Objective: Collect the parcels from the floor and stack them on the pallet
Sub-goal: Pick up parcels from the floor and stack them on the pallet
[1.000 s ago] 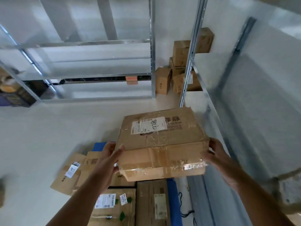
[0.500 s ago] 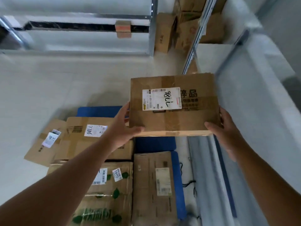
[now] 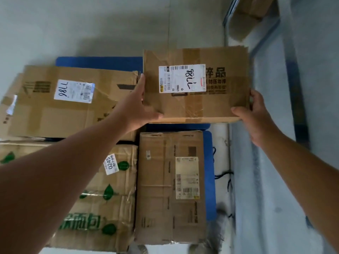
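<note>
I hold a taped cardboard parcel with a white label marked 7786, low over the far right corner of the blue pallet. My left hand grips its left side, thumb on top. My right hand grips its near right corner. Three parcels lie on the pallet: a flat one labelled 7786 at the far left, one with green leaf print at the near left, and a tall brown one at the near right.
Another parcel leans at the far left edge of the view. Metal shelving runs along the right, beside the pallet. A box sits at the top right. Pale floor lies beyond the pallet. Black cables trail by the pallet's right edge.
The parcel has come down from chest height to just over the pallet's far right corner. My view has tilted down from the shelves to the pallet.
</note>
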Action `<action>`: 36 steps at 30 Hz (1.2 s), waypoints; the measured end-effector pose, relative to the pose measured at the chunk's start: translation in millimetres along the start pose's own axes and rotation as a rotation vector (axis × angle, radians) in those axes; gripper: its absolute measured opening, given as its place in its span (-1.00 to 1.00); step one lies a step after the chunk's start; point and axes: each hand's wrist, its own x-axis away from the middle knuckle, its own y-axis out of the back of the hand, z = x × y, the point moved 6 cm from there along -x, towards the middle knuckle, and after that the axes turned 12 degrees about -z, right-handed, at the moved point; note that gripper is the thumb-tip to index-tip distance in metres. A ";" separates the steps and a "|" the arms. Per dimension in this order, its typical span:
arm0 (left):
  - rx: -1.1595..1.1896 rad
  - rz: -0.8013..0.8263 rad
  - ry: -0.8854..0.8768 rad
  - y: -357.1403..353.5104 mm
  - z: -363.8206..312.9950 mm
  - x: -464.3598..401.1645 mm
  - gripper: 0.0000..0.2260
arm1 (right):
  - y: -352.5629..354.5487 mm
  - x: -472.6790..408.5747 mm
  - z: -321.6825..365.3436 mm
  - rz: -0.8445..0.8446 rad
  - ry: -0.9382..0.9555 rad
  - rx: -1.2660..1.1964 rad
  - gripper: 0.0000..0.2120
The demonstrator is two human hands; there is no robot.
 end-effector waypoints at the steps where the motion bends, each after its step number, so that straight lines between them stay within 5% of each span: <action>1: -0.059 0.006 0.001 -6.5 3.7 0.1 0.23 | -3.7 -1.7 -11.2 0.007 -0.017 0.005 -0.25; 11: -0.651 0.044 -0.059 -34.0 40.7 -11.9 0.03 | -52.5 -30.0 -93.5 0.131 -0.091 0.077 -0.23; 16: -0.695 -0.022 -0.136 -46.8 58.9 -5.0 -0.22 | -74.1 -33.6 -103.2 0.206 -0.083 0.207 -0.24; 20: -0.758 -0.026 -0.138 -57.0 66.4 -3.4 -0.19 | -77.3 -33.1 -101.7 0.217 -0.003 0.277 -0.11; 36: -0.816 0.083 -0.177 -53.9 67.8 5.9 0.08 | -69.9 -29.2 -100.8 0.171 0.096 0.354 -0.17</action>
